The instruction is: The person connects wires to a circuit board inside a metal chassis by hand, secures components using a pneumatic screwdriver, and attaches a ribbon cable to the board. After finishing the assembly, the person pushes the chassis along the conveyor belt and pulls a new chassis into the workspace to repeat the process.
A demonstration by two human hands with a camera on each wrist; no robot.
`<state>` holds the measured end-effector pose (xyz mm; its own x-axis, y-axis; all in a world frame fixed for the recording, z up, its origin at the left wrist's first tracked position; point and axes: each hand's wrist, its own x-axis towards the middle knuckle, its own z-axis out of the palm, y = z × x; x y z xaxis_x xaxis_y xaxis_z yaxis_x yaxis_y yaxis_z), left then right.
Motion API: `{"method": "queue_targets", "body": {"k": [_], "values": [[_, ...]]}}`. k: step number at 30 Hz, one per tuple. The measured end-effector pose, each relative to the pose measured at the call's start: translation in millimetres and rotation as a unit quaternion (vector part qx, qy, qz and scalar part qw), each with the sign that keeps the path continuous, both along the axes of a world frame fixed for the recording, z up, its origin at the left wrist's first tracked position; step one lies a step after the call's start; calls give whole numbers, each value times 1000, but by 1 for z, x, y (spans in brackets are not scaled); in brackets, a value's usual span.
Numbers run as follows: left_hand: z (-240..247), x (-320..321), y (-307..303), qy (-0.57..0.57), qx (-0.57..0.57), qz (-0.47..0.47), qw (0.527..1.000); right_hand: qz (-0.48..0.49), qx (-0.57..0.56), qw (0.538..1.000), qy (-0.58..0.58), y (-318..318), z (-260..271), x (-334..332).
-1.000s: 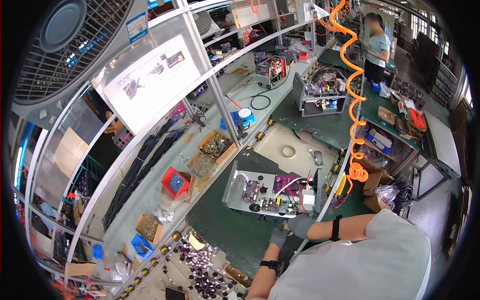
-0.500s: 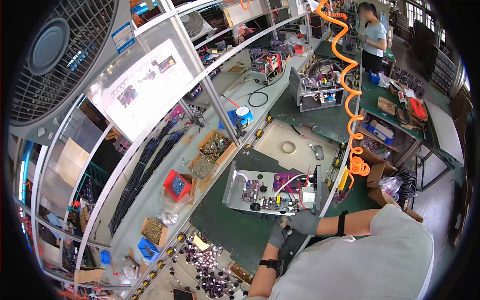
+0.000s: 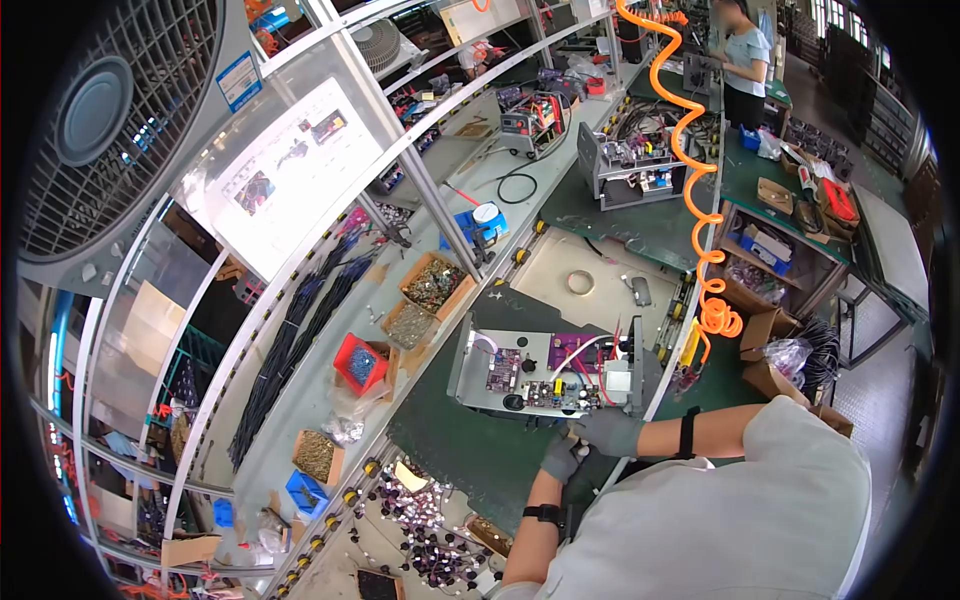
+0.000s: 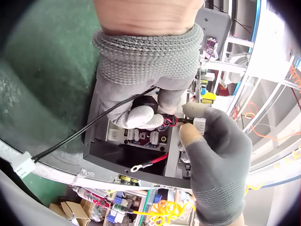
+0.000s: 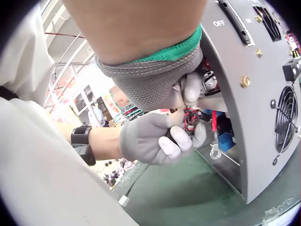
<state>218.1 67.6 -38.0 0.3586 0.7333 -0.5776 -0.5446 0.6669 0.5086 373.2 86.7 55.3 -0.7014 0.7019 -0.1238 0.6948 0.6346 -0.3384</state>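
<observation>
Both hands wear grey gloves and meet at the near side of an open metal chassis (image 3: 545,395) holding circuit boards. My left hand (image 3: 562,458) grips a small bundle of red and black wires (image 5: 191,117) between thumb and fingers. A black cable (image 4: 84,128) trails from that hand to a white connector (image 4: 22,165). Close beside it, my right hand (image 3: 610,432) pinches another white connector (image 4: 200,125) between thumb and forefinger, at the end of the wires. A red lead with a ring terminal (image 5: 215,151) hangs at the chassis edge.
Left of the chassis, a shelf carries a red bin (image 3: 360,365), a blue bin (image 3: 306,492) and boxes of small parts. Loose wired parts (image 3: 430,530) lie near the left arm. A coiled orange hose (image 3: 715,250) hangs at right. Another person (image 3: 745,60) stands farther back.
The head view has shifted slightly. Both hands stay together at the chassis's near side, with small shifts of the fingers. The person at the back has turned a little.
</observation>
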Motion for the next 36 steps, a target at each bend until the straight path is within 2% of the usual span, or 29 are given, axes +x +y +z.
{"method": "queue_targets", "body": {"k": [2,4,5,7,10,12,13,14,15,16,17,18,19,20,21,22,24,26,28,29,30,31,33,34,35,36], "values": [[-11,-1,-1,16,15,-12,1000,18,-3,1000,3,2,10,1],[-38,-7,0,31,29,-26,999,-22,-102,995,-1,-1,42,-3],[-62,-15,4,-8,40,-49,998,-25,-103,994,-1,0,40,-5],[-54,-15,7,-46,53,-74,995,-59,-122,990,-31,4,32,-9],[-43,-11,6,-8,36,-47,998,-56,-65,994,-63,-2,27,-8],[-46,-13,5,-128,73,-49,988,-52,-34,997,-47,-6,23,-7],[-46,-11,5,-128,73,-49,988,-48,-3,998,-32,-7,22,-6],[-45,-9,4,-71,60,-31,995,-48,-3,998,-32,-7,20,-5],[-44,-6,3,-13,46,-13,999,-15,31,999,-33,-6,17,-4],[-63,-7,2,-13,45,-14,999,18,64,997,-33,-6,13,-3],[-101,-11,3,3,93,-32,995,16,63,997,-32,-4,9,-1],[-121,-14,5,19,143,-50,988,76,96,992,2,-1,4,2],[-100,-12,8,20,143,-52,988,136,129,982,36,3,-1,4],[-80,-11,11,-56,48,-32,997,134,130,982,37,5,-11,7],[-60,-10,12,-132,-48,-11,990,177,184,965,66,7,-16,9],[-59,-11,10,-130,-47,-11,990,218,238,941,95,8,-22,9],[-57,-12,7,-94,9,-29,995,226,229,942,101,9,-27,11],[-29,-3,6,-77,-12,-12,997,232,216,942,107,8,-26,10],[-28,0,4,-62,-34,4,998,144,90,984,61,5,-17,5],[-41,-2,-1,-47,19,4,999,142,88,984,62,2,-12,5],[-44,-3,-3,-33,72,4,997,95,61,993,17,0,0,4],[-48,-6,-2,-33,70,3,997,49,34,998,-28,-1,6,3],[-50,-14,3,17,237,-54,970,17,14,998,-62,-5,6,-4],[-36,-15,2,17,236,-54,970,-14,-4,995,-97,-6,5,-6],[-23,-14,-1,129,254,-58,957,-13,-6,995,-97,-9,6,-4],[-14,-14,-3,239,270,-61,931,8,71,997,-24,-11,6,1]]}}
